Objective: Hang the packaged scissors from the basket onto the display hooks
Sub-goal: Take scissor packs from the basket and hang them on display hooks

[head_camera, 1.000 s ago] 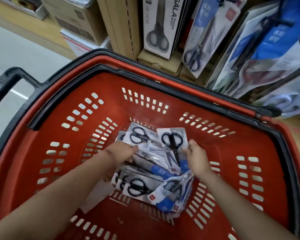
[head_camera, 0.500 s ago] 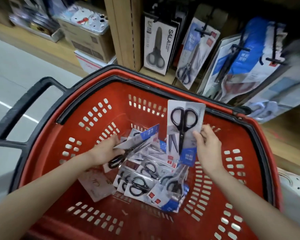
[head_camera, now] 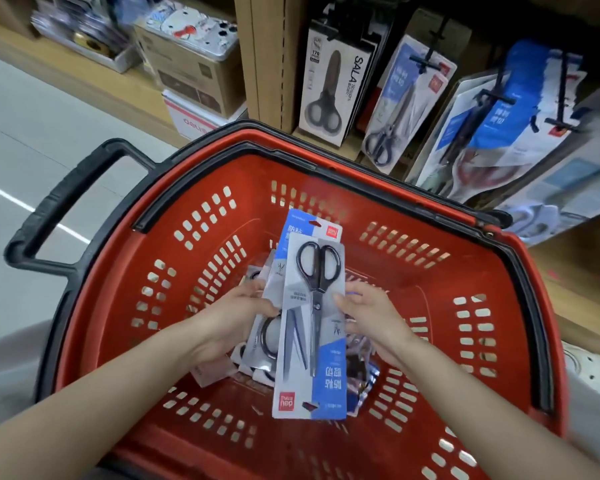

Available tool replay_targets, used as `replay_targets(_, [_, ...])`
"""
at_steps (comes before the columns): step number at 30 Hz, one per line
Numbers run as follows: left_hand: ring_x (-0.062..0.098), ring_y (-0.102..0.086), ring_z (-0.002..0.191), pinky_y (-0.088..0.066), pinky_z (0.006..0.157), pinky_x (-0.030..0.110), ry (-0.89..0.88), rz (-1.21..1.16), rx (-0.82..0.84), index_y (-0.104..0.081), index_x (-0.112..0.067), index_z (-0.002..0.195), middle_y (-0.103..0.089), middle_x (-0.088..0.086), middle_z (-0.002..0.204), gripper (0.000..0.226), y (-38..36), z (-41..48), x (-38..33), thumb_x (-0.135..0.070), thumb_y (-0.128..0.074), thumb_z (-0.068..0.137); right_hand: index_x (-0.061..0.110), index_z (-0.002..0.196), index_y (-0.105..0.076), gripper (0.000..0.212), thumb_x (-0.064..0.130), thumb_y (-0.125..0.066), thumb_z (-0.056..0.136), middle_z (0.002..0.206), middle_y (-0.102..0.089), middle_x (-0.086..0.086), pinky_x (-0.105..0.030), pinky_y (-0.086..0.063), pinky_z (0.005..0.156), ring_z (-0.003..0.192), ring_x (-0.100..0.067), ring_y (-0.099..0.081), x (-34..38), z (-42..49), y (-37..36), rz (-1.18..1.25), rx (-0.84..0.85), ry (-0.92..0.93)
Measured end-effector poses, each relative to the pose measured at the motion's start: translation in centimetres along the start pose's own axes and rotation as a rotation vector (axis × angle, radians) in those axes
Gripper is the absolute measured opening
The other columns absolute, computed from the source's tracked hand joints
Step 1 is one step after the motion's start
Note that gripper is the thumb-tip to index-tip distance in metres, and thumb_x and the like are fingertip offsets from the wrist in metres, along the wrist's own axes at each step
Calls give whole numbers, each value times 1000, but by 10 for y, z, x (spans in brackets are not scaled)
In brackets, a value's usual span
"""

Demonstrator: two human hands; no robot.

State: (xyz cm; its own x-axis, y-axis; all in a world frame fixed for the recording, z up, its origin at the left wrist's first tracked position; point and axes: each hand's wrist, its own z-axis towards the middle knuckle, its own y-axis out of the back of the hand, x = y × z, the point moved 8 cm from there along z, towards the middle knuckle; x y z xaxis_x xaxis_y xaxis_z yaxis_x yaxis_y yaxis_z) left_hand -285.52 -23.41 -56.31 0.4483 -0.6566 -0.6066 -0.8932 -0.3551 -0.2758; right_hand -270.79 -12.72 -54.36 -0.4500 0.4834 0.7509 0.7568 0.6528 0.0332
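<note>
Right hand [head_camera: 371,318] pinches front scissors pack [head_camera: 312,341] by its right edge; left hand [head_camera: 236,323] grips rear packs [head_camera: 302,226] behind it. All held over red basket [head_camera: 447,289]; display hooks [head_camera: 426,62] beyond far rim.

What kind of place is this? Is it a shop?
Most likely a stationery shop aisle. Packaged scissors hang on display hooks, a red shopping basket sits in front, and cardboard boxes sit on a low shelf.

The light is bright and even, with soft shadows. The shelf packs [head_camera: 520,109] at the edges look blurry — and the basket [head_camera: 520,271] rim bends round.
</note>
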Motion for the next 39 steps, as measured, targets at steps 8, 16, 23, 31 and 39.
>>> replay_targets(8, [24,-68,100,-55,86,35,-255,121,-109,-61,-14,116,-72,4,106,26,-3,-13,-29,-8,-59,90,17,79,-59,12,13,-69,85,77,-60,-1,-41,-54,76,76,-20,-62,19,3,-21,-163,-59,157])
replay_targets(16, [20,-69,97,-54,88,43,-369,254,-194,-59,-13,113,-72,3,104,35,2,-18,-38,-7,-70,81,17,113,-47,38,21,-70,84,103,-58,8,-14,-51,74,90,-5,-60,12,-5,-17,-177,-84,167])
replay_targets(23, [6,-68,95,-53,89,40,-476,510,-247,-62,-25,109,-72,-12,101,53,-19,-27,-67,-18,-87,63,29,123,-42,67,18,-82,70,115,-55,12,-17,-50,82,93,-2,-59,63,-32,19,-229,-291,432])
replay_targets(31, [17,-67,87,-50,76,27,-456,329,-212,-70,-18,97,-73,-1,95,35,-44,-39,-75,-36,-40,99,20,83,-54,33,20,-83,69,83,-66,-12,-43,-50,71,73,-20,-59,114,-48,76,-158,-348,479])
replay_targets(39, [25,-67,103,-47,98,48,-410,71,-189,-64,-15,117,-71,6,111,28,-68,-39,-66,-26,-47,97,1,117,-55,44,23,-72,83,106,-69,-18,-47,-57,81,94,-27,-69,104,-91,149,267,-554,403])
